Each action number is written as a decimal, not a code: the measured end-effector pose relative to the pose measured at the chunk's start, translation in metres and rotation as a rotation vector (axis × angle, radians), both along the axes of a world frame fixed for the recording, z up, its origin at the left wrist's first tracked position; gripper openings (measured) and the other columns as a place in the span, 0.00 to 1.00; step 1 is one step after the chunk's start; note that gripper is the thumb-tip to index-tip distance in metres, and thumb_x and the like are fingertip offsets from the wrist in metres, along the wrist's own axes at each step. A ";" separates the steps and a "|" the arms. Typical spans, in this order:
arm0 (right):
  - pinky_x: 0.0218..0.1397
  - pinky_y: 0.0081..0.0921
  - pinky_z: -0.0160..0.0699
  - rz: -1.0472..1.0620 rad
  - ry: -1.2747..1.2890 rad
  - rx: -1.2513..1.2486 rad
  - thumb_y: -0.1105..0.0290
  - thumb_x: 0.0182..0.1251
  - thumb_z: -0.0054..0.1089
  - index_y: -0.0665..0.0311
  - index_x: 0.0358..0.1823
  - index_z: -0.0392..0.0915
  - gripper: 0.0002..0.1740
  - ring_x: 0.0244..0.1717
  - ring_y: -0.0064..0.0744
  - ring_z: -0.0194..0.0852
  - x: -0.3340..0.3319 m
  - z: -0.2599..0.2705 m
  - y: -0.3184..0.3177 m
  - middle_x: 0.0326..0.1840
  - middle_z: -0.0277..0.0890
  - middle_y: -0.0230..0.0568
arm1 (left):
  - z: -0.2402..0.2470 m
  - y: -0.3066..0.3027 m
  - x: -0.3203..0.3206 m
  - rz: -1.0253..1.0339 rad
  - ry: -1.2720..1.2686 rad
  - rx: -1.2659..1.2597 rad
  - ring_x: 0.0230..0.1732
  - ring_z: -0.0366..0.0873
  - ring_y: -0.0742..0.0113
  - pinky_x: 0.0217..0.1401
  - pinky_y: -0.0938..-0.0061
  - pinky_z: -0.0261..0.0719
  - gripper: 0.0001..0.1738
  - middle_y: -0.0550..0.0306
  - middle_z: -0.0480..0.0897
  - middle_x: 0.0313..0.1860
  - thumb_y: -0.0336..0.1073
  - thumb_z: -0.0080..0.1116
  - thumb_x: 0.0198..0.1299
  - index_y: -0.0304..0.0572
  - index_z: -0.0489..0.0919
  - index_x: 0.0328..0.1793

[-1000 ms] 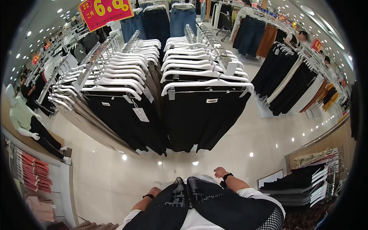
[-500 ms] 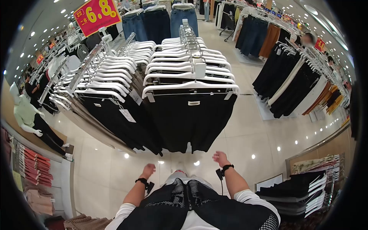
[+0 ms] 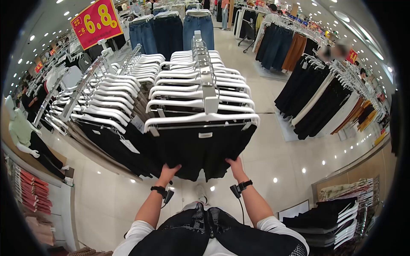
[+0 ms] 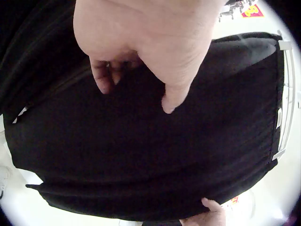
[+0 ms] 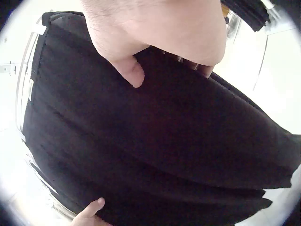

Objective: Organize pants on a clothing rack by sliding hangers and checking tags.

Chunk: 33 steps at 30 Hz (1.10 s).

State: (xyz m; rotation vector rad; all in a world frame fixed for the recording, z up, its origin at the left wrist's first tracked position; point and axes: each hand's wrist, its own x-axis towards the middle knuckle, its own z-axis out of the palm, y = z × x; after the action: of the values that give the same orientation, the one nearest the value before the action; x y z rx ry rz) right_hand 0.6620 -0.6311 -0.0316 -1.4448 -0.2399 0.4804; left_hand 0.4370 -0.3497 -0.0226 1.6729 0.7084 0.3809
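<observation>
A pair of black trousers (image 3: 198, 151) with a small white waist label hangs at the front of the rack, clipped to a white hanger (image 3: 179, 120). My left hand (image 3: 169, 171) grips their left side low down, thumb on the front. In the left wrist view the left hand (image 4: 146, 42) has its fingers bent at the cloth. The right hand (image 3: 235, 167) holds the opposite side edge. In the right wrist view its thumb (image 5: 134, 75) lies on the front of the cloth, the other fingers partly hidden behind the edge.
More white hangers with dark and beige trousers (image 3: 102, 138) fill the row to the left. A red price sign (image 3: 97, 22) stands above. Racks of trousers (image 3: 314, 102) line the right, and folded dark garments (image 3: 318, 222) sit lower right. A mannequin (image 3: 25, 128) stands at left.
Both hands have reached forward from in front of the body to the trousers and taken hold of their sides. The rack appears nearer and further left in the head view.
</observation>
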 end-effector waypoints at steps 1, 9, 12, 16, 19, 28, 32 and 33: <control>0.71 0.34 0.73 -0.029 0.004 -0.040 0.77 0.65 0.64 0.72 0.69 0.73 0.29 0.64 0.40 0.79 -0.001 -0.003 0.001 0.64 0.81 0.49 | -0.003 -0.003 -0.001 0.006 0.026 0.019 0.61 0.84 0.57 0.67 0.67 0.78 0.31 0.47 0.87 0.58 0.42 0.77 0.57 0.30 0.82 0.62; 0.55 0.37 0.83 0.055 -0.209 -0.473 0.65 0.66 0.71 0.70 0.53 0.85 0.19 0.50 0.44 0.88 0.016 -0.101 -0.039 0.48 0.89 0.52 | -0.203 0.020 -0.048 -0.032 0.236 0.157 0.62 0.84 0.40 0.64 0.59 0.81 0.33 0.34 0.87 0.57 0.47 0.78 0.52 0.30 0.84 0.59; 0.50 0.38 0.84 0.302 -0.176 -0.919 0.59 0.62 0.74 0.71 0.45 0.86 0.21 0.43 0.46 0.89 0.012 -0.090 -0.062 0.40 0.89 0.55 | -0.255 0.023 -0.068 -0.047 0.392 0.089 0.62 0.84 0.43 0.66 0.59 0.81 0.34 0.38 0.88 0.55 0.50 0.78 0.51 0.35 0.85 0.60; 0.47 0.43 0.83 0.331 -0.114 -0.978 0.55 0.62 0.73 0.70 0.42 0.87 0.22 0.42 0.54 0.88 0.015 -0.112 -0.087 0.38 0.87 0.57 | -0.277 0.027 -0.069 -0.083 0.560 -0.090 0.70 0.78 0.46 0.74 0.60 0.76 0.38 0.40 0.84 0.65 0.49 0.77 0.52 0.40 0.81 0.68; 0.47 0.44 0.83 0.396 -0.242 -0.930 0.55 0.62 0.74 0.70 0.40 0.87 0.21 0.41 0.55 0.87 0.032 -0.119 -0.088 0.37 0.87 0.57 | -0.281 0.038 -0.049 -0.258 0.545 0.080 0.78 0.70 0.50 0.81 0.62 0.67 0.44 0.42 0.76 0.75 0.49 0.77 0.54 0.46 0.74 0.77; 0.75 0.44 0.70 0.347 -0.365 -0.683 0.66 0.57 0.81 0.57 0.69 0.77 0.36 0.72 0.50 0.71 0.075 -0.160 -0.056 0.70 0.78 0.46 | -0.274 0.067 0.022 -0.471 0.601 0.427 0.71 0.75 0.46 0.75 0.58 0.72 0.34 0.44 0.80 0.68 0.51 0.68 0.63 0.49 0.76 0.74; 0.72 0.44 0.73 0.403 -0.374 -0.588 0.64 0.58 0.81 0.56 0.65 0.80 0.32 0.66 0.47 0.76 0.087 -0.206 -0.059 0.63 0.82 0.44 | -0.265 0.070 0.023 -0.441 0.659 0.417 0.69 0.77 0.43 0.72 0.55 0.75 0.30 0.42 0.82 0.65 0.50 0.65 0.65 0.49 0.78 0.72; 0.69 0.42 0.76 0.424 -0.384 -0.613 0.63 0.59 0.79 0.56 0.64 0.80 0.30 0.63 0.47 0.79 0.089 -0.207 -0.059 0.60 0.84 0.45 | -0.266 0.068 0.019 -0.438 0.678 0.418 0.68 0.77 0.43 0.71 0.55 0.75 0.30 0.42 0.82 0.64 0.50 0.65 0.66 0.49 0.78 0.71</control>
State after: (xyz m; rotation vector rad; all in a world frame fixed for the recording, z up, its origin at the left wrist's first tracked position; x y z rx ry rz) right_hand 0.7514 -0.6902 -0.2389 -2.0983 -0.7672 0.6498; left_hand 0.4564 -0.2813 -0.2882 2.3240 0.7464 -0.4024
